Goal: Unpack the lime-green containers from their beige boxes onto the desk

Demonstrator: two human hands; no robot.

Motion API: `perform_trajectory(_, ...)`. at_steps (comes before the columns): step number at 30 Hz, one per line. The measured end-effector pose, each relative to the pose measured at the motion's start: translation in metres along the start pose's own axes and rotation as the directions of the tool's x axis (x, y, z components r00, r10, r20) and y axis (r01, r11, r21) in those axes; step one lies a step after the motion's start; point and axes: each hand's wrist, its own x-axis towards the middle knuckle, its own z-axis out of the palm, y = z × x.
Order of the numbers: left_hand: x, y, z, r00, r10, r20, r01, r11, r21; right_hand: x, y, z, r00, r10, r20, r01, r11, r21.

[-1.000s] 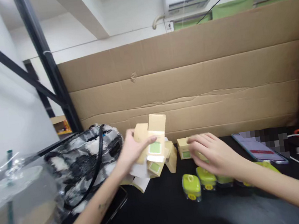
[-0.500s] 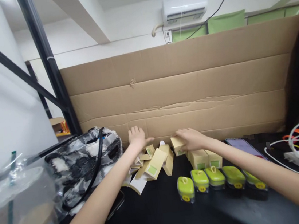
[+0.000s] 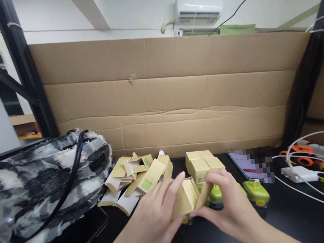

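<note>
**Small Carton Brought Forward and Held Between Both Hands**

A tan carton is now gripped between the left hand and the right hand, close in front of the body. Half a second ago both hands were stretched far out toward the cardboard wall, the left over the loose pile, the right on a box; since then they have been drawn back and brought together. The fingers of both hands are closed against the carton's sides, the left fingers laid along its left face, the right fingers curled over its open flap. From this it is judged that one carton has been picked out and is being shaped or opened.

Just beyond the fingertips a stack of closed boxes is seen, and to the left of the left fingers a heap of flattened cartons. Green-lidded jars are partly hidden behind the right hand. A patterned bag lies well to the left, a phone and cables to the right, all on the black table.
</note>
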Motion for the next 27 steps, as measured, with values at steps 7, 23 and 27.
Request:
perform_trajectory(7,-0.003,-0.001,-0.002,0.997,-0.076,0.025,0.077,0.997,-0.031,-0.012,-0.025,-0.008,0.994,-0.066,0.084,0.016,0.868,0.497)
perform_trajectory(23,0.007,0.012,-0.03,0.958,-0.218,0.185,0.244,0.961,-0.128,0.002,-0.019,-0.013,0.979,-0.162,0.122,0.162,0.987,0.01)
perform_trajectory(27,0.027,0.02,-0.048,0.739,-0.414,0.531,0.593,0.774,-0.223,-0.002,-0.023,-0.012,0.973,0.087,0.214,-0.148,0.946,0.288)
